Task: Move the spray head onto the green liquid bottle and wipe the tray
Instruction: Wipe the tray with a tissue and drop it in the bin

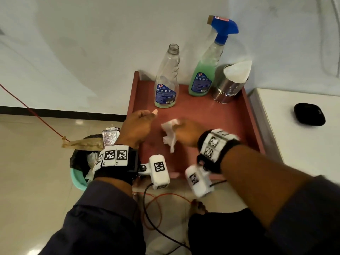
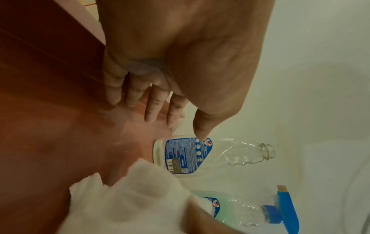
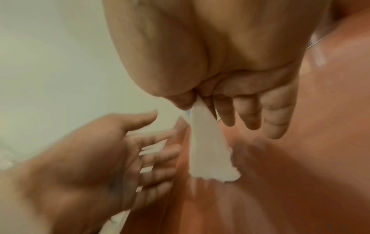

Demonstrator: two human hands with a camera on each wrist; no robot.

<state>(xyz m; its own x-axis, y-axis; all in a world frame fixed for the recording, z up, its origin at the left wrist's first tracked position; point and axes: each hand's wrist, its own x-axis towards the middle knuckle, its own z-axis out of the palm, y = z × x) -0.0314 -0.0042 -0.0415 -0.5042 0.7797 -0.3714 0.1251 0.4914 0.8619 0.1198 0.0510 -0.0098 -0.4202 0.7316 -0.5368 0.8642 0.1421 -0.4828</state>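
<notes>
The blue spray head (image 1: 223, 28) sits on the bottle of green liquid (image 1: 204, 70) at the back of the red tray (image 1: 230, 122). Left of it stands the clear bottle (image 1: 166, 80) with an uncapped neck. My right hand (image 1: 185, 132) pinches a white tissue (image 1: 170, 134) between thumb and forefinger above the middle of the tray; the tissue (image 3: 208, 150) hangs down toward the tray floor. My left hand (image 1: 139, 124) hovers over the tray's left edge, fingers (image 2: 152, 104) straight and spread, holding nothing.
A steel holder with white tissues (image 1: 230, 85) stands at the tray's back right corner. A black case (image 1: 310, 114) lies on the white surface to the right. A bin lined with a black bag (image 1: 84, 162) stands on the floor to the left.
</notes>
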